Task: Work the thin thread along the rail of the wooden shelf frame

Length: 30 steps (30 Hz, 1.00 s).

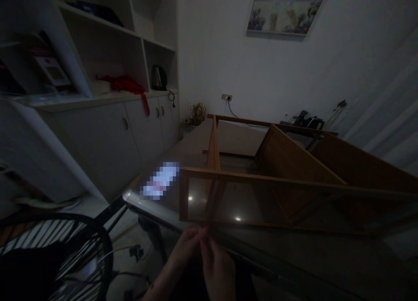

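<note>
My left hand [188, 243] and my right hand [218, 264] are together just below the near edge of the table [192, 155]. The fingertips of both are pinched and touch each other. Anything between them is too small and dark to make out. Just beyond my hands, a brown wooden shelf frame [241, 175] lies on its side on the glossy tabletop. To the left of the frame, near the table corner, is a bright, blurred-out rectangle like a phone screen [161, 180].
A black slatted chair [109, 257] stands at lower left, with cables [135, 251] on the floor beside it. White cabinets [104, 131] line the left wall and hold a kettle [158, 77] and a red cloth [126, 83]. Dark objects [308, 120] sit beyond the frame.
</note>
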### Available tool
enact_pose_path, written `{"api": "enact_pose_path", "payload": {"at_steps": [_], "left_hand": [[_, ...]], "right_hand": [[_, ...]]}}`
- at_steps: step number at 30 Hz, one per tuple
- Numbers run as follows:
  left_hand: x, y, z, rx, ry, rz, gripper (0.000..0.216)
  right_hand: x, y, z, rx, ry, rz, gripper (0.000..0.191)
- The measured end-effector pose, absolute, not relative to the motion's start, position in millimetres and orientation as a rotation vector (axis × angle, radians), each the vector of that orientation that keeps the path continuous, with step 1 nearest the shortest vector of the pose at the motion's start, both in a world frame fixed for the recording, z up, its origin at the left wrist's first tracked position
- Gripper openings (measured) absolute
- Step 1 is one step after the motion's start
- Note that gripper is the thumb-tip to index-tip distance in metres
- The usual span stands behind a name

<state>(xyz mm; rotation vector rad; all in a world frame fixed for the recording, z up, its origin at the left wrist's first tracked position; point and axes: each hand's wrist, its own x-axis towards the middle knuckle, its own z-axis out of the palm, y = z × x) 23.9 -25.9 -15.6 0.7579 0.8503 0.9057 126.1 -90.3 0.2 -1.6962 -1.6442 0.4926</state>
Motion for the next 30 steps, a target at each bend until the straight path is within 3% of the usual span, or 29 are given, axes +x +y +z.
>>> {"api": "enact_pose_path", "payload": {"at_steps": [9, 21, 30], "left_hand": [[19.2, -23.8, -10.3, 0.821, 0.861, 0.834, 0.046], [18.0, -22.6, -6.3, 0.911, 0.850, 0.820, 0.046], [18.4, -24.6, -14.5, 0.878, 0.839, 0.862, 0.043]], "right_hand": [[117.4, -91.2, 6.3, -1.522, -1.367, 0.847, 0.045], [108.8, -89.5, 2.7, -1.515, -1.207, 0.766, 0.048], [114.6, -91.6, -7.8, -1.375, -1.050, 1.079, 0.053]]}}
